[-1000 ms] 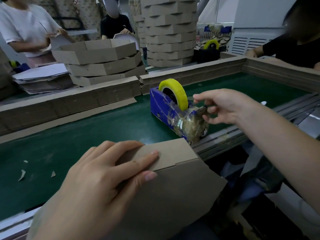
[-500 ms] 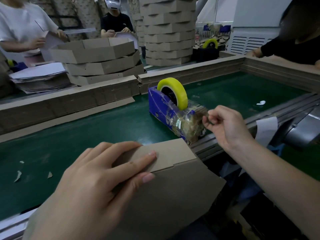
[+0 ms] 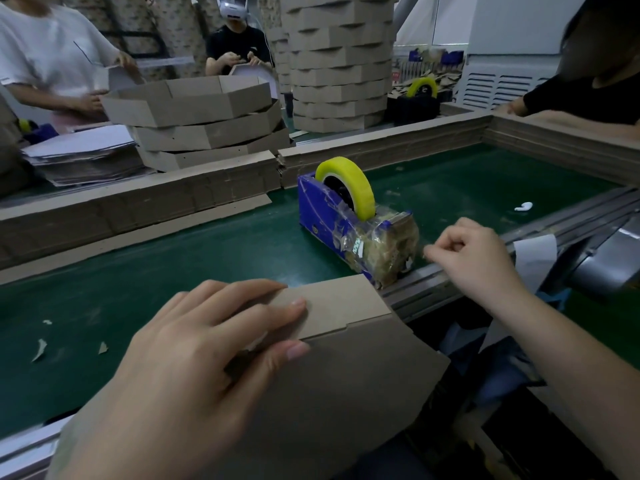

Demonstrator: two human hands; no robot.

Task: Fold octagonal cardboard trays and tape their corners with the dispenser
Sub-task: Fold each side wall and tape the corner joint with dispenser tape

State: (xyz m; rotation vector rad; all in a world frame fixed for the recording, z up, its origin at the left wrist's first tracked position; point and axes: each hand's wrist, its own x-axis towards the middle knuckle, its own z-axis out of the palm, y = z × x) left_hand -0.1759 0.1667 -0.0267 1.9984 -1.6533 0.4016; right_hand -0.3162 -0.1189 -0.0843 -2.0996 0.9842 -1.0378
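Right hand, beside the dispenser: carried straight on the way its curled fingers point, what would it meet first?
Most likely the tape dispenser, at its tape-wrapped front end just left of the right hand, though depth is unclear.

No lettering or numbers are legible on anything.

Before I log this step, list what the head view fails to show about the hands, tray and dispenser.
All head view.
- Right hand: fingers curled beside the dispenser; any clear tape strip between them is too thin to see.
- Tray: corner fold hidden under the left hand; lower part cut off by the bottom edge.
- Dispenser blade: buried under wadded old tape.
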